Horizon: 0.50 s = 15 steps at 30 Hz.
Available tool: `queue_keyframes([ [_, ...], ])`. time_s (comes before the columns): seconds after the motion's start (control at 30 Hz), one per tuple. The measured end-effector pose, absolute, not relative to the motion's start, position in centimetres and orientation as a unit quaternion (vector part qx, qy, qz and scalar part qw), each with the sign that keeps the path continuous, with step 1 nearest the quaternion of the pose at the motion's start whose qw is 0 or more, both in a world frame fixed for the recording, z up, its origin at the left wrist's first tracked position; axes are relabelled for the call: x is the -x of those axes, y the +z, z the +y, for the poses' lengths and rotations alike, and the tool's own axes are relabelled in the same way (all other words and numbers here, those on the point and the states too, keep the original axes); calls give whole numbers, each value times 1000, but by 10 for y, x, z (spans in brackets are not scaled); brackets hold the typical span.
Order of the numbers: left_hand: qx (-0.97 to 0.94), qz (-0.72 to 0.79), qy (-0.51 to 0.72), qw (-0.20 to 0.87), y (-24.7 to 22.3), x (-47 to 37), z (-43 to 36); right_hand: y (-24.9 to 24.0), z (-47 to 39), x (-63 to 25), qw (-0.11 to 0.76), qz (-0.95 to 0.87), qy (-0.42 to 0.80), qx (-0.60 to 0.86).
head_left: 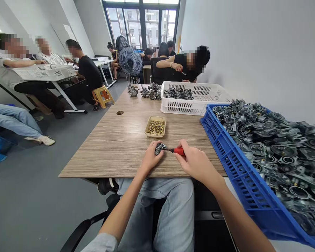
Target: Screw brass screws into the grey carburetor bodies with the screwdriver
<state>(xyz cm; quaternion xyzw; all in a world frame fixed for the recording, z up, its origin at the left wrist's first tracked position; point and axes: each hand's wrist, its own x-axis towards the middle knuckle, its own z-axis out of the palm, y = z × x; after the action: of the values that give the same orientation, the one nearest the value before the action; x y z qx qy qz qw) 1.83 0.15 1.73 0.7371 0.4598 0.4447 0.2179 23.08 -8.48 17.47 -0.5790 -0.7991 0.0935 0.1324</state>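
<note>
Near the front edge of the wooden table [107, 150], my left hand [151, 157] is closed around a small dark grey metal part [159, 148], shaped like a carburetor body. My right hand [193, 159] grips a screwdriver by its red handle [179, 151]. The screwdriver's dark shaft points left and its tip meets the metal part; the exact contact point is too small to make out. Just beyond my hands stands a small cream tray [146, 133] holding many small brass pieces.
On my right, a blue crate [236, 171] is heaped with similar metal parts. A white crate [183, 107] behind it holds more, beside loose carburetors [152, 91]. Across the table a person [185, 66] works with a tool. A fan [130, 61] and other people are farther back.
</note>
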Motion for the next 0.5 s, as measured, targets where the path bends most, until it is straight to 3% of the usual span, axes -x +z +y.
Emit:
queue_keyframes([
  [0.5,-736,455,452,217,17,-18,2,174,-82,-229,134,-780,83,605],
])
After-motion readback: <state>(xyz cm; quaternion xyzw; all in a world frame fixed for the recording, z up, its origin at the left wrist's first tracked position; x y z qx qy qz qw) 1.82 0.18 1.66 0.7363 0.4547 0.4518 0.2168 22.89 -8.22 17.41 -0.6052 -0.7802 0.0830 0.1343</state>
